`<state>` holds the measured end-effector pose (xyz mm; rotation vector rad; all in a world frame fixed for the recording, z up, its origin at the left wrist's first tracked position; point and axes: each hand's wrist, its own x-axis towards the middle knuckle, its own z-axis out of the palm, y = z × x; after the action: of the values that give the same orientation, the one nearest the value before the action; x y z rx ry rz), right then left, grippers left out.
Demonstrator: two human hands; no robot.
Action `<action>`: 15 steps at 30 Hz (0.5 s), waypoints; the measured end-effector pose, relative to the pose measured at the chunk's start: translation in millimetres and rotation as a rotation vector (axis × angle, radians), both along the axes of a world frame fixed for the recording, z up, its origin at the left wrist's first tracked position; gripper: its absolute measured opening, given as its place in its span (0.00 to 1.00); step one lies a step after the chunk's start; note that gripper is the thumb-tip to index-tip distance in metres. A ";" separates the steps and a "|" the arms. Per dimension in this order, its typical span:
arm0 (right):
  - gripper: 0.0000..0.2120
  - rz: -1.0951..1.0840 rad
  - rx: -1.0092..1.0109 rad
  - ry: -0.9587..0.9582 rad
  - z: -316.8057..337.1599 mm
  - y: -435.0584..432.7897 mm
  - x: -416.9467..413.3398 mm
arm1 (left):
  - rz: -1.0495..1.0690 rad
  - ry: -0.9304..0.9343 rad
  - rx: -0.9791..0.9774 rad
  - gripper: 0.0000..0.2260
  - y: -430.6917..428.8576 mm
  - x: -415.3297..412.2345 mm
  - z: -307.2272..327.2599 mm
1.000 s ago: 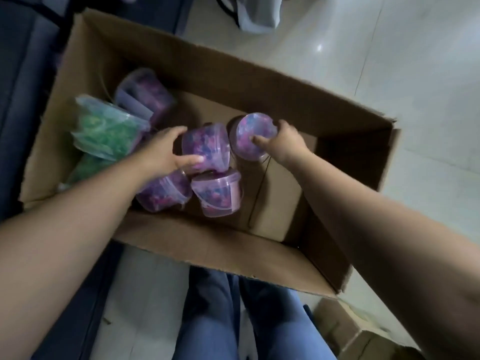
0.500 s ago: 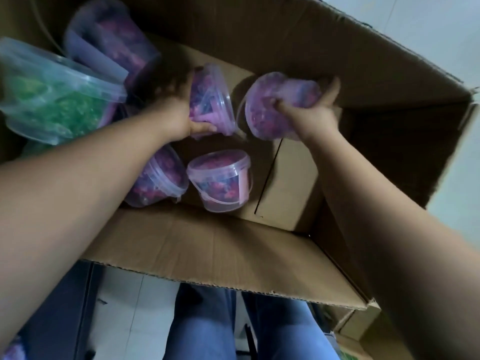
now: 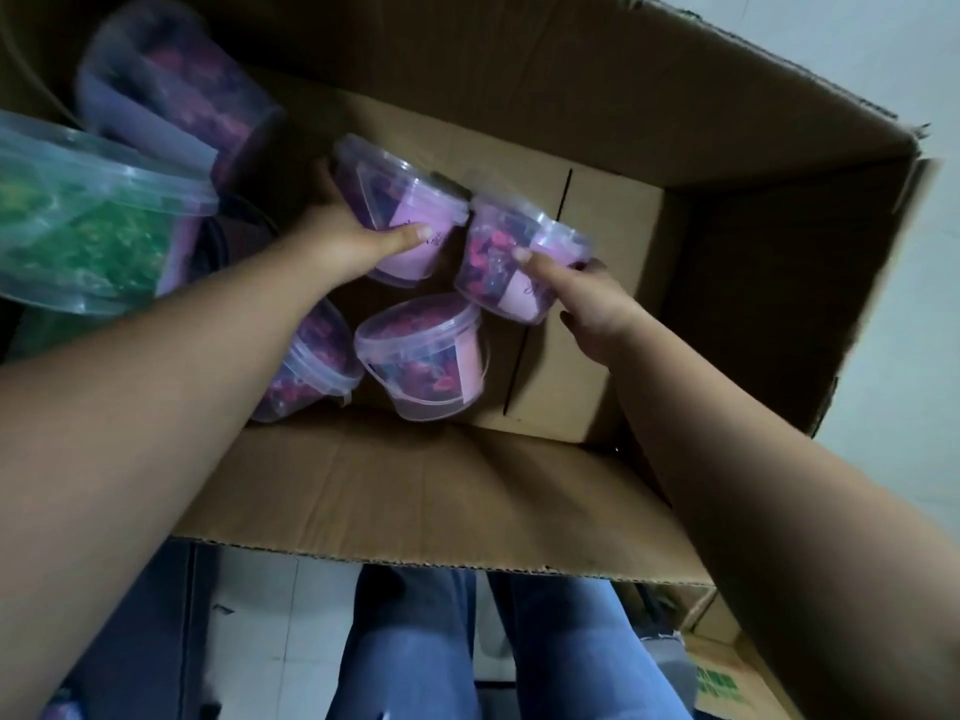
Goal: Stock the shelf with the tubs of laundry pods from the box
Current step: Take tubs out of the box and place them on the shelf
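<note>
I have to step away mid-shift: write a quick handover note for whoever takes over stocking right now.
Left hand: gripping a purple tub inside the box.
Right hand: gripping a second purple tub beside it.
Still in the box: two more small purple tubs, a larger purple tub, and green-filled tubs.
Shelf is out of view; stocked count unknown.
Left: lift both out, shelve, repeat.
</note>
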<state>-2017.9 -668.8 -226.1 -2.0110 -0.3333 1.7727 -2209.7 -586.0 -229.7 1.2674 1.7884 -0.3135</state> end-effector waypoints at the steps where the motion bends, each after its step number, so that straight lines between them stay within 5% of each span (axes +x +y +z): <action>1: 0.24 -0.018 0.012 -0.016 -0.9 2.9 -3.4 | 0.006 -0.004 0.005 0.46 0.4 0.8 1.3; 4: 0.27 -0.150 0.026 0.077 -0.6 7.1 -11.6 | 0.080 -0.065 0.029 0.39 -0.7 -1.2 6.4; 7: 0.19 -0.235 0.009 0.134 19.7 8.8 -13.7 | 0.179 -0.173 0.126 0.31 -5.2 -7.6 24.8; 15: 0.06 -0.220 0.212 0.277 158.1 11.6 -10.2 | 0.449 -0.344 0.390 0.31 -31.2 -26.9 166.0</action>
<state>-2028.1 -657.2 -68.0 -1.5687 -0.1935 1.7651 -2236.6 -617.2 -63.8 1.0514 1.8149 0.4983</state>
